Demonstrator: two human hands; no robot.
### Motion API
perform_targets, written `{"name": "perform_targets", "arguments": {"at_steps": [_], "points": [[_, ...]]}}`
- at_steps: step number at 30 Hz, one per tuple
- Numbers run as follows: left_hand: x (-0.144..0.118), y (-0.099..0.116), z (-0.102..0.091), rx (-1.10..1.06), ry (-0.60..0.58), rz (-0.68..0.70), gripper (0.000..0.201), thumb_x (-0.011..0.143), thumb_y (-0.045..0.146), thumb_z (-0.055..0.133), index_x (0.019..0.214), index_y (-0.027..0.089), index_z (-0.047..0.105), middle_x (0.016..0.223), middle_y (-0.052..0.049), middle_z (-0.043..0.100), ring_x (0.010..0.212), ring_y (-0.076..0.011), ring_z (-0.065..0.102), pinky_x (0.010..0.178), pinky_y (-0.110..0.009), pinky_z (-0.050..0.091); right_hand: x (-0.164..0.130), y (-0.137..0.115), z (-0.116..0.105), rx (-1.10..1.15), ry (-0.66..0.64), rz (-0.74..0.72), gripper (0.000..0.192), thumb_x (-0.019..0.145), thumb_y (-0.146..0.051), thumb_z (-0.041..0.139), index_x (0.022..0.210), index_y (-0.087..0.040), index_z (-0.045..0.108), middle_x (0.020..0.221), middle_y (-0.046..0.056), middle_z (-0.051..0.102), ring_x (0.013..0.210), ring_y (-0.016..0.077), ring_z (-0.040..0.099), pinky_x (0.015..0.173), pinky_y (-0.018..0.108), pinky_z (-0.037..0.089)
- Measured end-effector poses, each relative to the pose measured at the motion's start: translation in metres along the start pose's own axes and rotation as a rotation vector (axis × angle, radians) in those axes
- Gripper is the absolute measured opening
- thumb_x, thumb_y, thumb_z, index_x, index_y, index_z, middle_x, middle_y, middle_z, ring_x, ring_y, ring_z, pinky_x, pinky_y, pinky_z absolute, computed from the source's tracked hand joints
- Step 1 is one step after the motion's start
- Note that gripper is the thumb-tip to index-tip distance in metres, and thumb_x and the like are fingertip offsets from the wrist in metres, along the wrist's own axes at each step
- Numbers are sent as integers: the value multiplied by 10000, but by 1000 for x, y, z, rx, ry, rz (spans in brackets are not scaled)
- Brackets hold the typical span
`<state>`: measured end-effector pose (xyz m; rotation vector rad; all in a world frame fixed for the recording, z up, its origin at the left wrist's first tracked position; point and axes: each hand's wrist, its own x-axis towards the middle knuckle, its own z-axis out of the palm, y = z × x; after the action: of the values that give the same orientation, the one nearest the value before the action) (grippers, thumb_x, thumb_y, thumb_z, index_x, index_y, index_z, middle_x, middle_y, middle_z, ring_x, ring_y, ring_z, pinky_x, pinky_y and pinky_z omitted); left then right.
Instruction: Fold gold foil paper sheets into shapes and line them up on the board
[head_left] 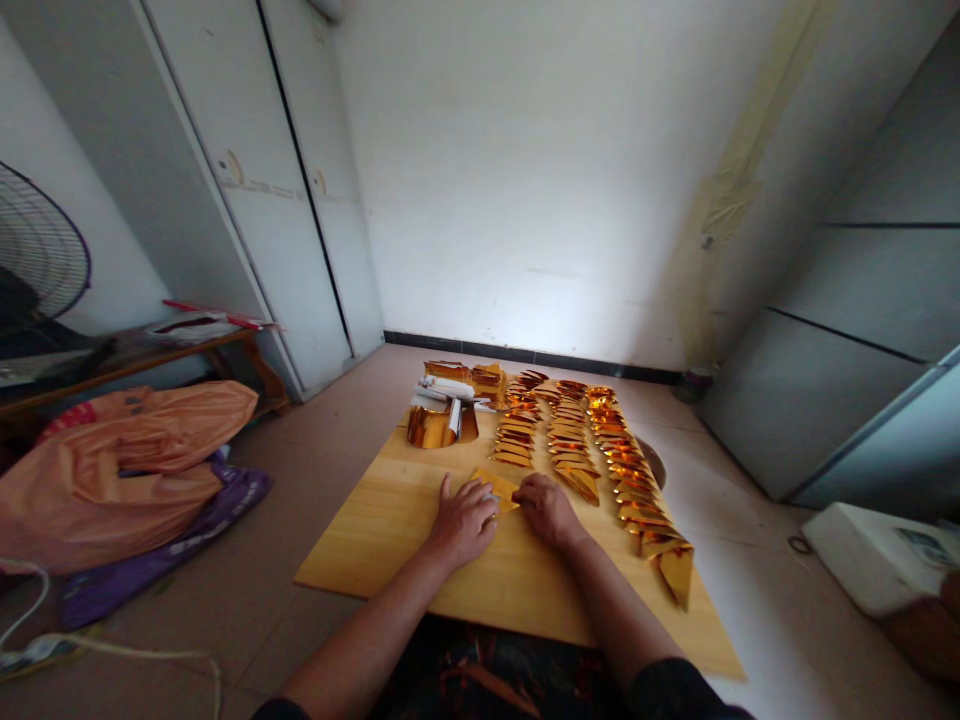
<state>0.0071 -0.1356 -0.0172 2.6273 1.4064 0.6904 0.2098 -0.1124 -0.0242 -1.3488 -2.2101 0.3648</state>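
A small sheet of shiny gold foil paper, with a paler patch near its left side, lies between my hands on the wooden board. My left hand rests on its left edge, fingers laid over it and thumb sticking out to the side. At the paper's right corner, my right hand has its fingers closed in a pinch. Just beyond are rows of folded gold foil pieces, overlapping one another; a longer row runs down the right side.
At the board's far left are a curved gold foil sheet and white paper rolls. An orange bag and a purple bag lie on the floor at left. A white box stands at right.
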Motion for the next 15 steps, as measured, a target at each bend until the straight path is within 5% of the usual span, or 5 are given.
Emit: {"name": "perform_targets", "arguments": {"at_steps": [9,15], "points": [[4,0,-1,102,102,-141,152,836,252,536,800,239,683,1183,-66,614,1153,-261,501,1079,-604,129,-16,-43,-1,-96,-83,-130,157,799,-130,569,866,-221,678,947,32,655,945,191,514,836,330,332],[3,-3,-2,91,63,-168,112,810,210,576,848,236,679,1128,-58,624,1104,-245,519,1024,-538,250,-17,-45,9,-28,-59,-179,149,809,-120,554,850,-220,657,959,31,649,926,179,540,822,315,341]]}}
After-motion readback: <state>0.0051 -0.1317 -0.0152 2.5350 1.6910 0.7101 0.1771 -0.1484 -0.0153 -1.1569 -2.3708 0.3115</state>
